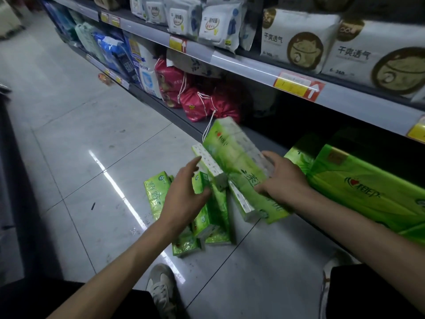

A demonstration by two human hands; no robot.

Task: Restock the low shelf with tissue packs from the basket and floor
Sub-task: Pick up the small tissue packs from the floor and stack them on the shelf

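A long green tissue pack (pixel 232 153) is tilted up at the front of the low shelf (pixel 174 116), and my right hand (pixel 284 178) grips its near end. A second long pack (pixel 210 165) with a white perforated side leans beside it, its lower end in the fingers of my left hand (pixel 184 192). Several smaller green tissue packs (pixel 213 217) lie in a heap on the floor under my left hand. Green packs (pixel 368 192) lie stacked on the low shelf to the right. No basket is in view.
Red drawstring bags (pixel 195 102) and blue and white packs (pixel 142 65) fill the low shelf to the left. The upper shelf (pixel 253 65) holds white packs. Grey floor tiles (pixel 80 157) stretch left. My shoes (pixel 161 286) stand near the heap.
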